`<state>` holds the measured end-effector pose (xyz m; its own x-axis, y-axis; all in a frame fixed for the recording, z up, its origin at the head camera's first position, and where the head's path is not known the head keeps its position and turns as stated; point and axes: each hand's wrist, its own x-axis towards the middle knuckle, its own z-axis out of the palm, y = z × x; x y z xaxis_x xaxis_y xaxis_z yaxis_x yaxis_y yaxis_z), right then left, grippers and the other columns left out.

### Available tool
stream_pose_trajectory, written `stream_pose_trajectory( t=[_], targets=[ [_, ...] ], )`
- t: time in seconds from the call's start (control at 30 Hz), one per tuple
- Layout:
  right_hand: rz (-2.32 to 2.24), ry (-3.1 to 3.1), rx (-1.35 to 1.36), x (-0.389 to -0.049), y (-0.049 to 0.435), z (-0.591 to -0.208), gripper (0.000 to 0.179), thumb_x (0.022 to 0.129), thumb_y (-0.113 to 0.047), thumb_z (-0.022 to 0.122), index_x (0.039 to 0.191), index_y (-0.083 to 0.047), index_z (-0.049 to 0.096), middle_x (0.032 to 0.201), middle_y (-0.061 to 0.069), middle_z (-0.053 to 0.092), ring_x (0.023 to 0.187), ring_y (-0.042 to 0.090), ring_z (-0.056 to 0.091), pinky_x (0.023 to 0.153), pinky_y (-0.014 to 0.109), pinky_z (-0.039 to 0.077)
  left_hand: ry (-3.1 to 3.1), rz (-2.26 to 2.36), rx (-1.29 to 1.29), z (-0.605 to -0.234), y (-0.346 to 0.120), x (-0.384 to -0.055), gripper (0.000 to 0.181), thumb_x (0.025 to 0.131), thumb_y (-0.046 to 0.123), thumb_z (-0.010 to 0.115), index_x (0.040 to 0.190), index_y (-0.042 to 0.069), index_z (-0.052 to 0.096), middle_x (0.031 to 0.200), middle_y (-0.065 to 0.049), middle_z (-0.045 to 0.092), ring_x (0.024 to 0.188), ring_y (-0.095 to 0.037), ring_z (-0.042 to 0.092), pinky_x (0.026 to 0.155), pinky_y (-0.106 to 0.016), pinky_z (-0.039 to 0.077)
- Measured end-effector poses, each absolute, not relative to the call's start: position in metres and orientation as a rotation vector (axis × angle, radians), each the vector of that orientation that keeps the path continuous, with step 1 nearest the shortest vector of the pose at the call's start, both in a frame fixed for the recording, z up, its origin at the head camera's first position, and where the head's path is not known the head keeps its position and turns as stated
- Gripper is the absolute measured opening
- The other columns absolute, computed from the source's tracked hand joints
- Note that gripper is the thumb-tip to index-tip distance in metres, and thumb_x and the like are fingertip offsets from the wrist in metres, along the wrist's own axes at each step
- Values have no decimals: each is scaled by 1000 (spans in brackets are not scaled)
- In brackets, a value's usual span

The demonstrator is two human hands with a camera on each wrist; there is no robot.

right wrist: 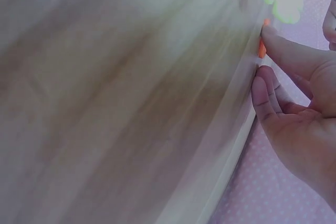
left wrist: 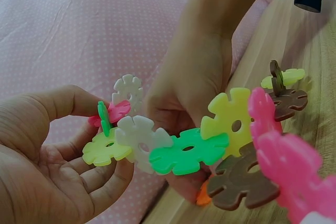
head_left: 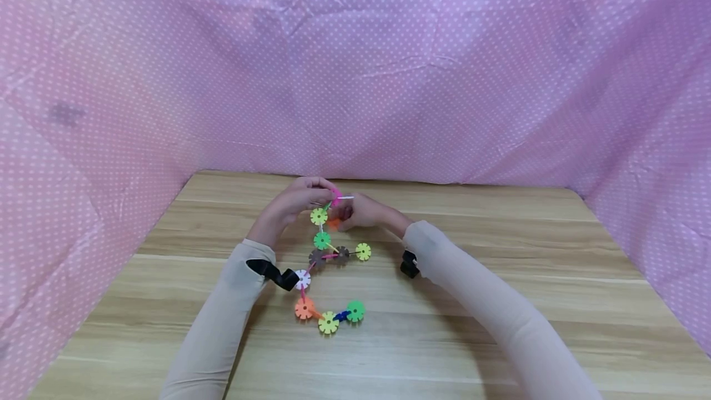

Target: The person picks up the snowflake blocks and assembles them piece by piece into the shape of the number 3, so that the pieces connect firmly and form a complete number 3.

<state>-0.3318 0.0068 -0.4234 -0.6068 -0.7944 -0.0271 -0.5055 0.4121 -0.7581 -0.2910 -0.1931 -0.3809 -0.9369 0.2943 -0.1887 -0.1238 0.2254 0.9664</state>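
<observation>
A chain of notched plastic discs, slotted edge to edge, runs across the wooden table. At its far end my left hand (head_left: 293, 200) pinches a pink notched disc (head_left: 336, 195), its fingers partly behind the chain. A white disc (left wrist: 127, 90) joins the pink one, seen edge-on in the head view. Next to these come a green disc (left wrist: 104, 119) and a yellow disc (head_left: 318, 216). Close by on the right, my right hand (head_left: 363, 210) pinches an orange notched disc (right wrist: 262, 48) between thumb and fingers, apart from the chain.
The chain goes on toward the near side through a green disc (head_left: 322, 240), brown discs (head_left: 341, 255), a white disc (head_left: 302, 279) and an orange disc (head_left: 304, 308). A yellow disc (head_left: 363, 252) ends a side branch. Pink dotted cloth (head_left: 389, 110) hangs behind the table (head_left: 500, 313).
</observation>
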Motion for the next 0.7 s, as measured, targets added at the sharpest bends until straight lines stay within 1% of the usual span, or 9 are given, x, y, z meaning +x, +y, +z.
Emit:
stream_pose_trajectory(
  t=[0.1,0.23,0.4,0.5,0.6,0.7],
  targets=[
    [-1002,2297,-1085,-331,12,-421,29,86,0,78,114,4,71,103,15,71,87,13,62,76,18,52,2176,1755,158,-381,-192,-291,18,99,11,61,115,3,64,96,5,67,97,-15,63,97,-35,50],
    [-981,2294,-1049,-330,21,-417,26,83,1,81,106,5,70,96,13,70,81,11,60,73,18,52,2170,1741,161,-382,-191,-290,24,100,12,60,120,0,63,94,6,68,93,-12,63,92,-30,52],
    [-1006,2272,-1003,-327,34,-416,25,79,4,81,99,6,67,89,9,66,78,12,59,72,20,53,2157,1741,173,-385,-187,-290,28,98,12,61,122,-2,63,93,7,68,93,-12,64,88,-25,54],
    [-1049,2261,-958,-323,41,-416,24,79,5,81,97,5,66,87,7,66,78,11,59,72,20,54,2163,1746,169,-388,-185,-291,27,98,14,63,121,1,64,94,7,70,95,-14,64,89,-26,54],
    [-1105,2246,-917,-320,46,-416,20,80,7,79,95,4,66,84,5,66,75,9,59,70,18,52,2164,1751,161,-391,-183,-291,25,98,15,63,120,2,65,95,6,70,98,-17,64,93,-30,52],
    [-1137,2231,-900,-317,51,-416,17,82,8,76,94,6,65,80,6,67,71,7,58,67,17,50,2156,1760,162,-393,-181,-292,25,98,16,63,119,3,65,95,6,71,100,-18,64,95,-33,50]
  ],
)
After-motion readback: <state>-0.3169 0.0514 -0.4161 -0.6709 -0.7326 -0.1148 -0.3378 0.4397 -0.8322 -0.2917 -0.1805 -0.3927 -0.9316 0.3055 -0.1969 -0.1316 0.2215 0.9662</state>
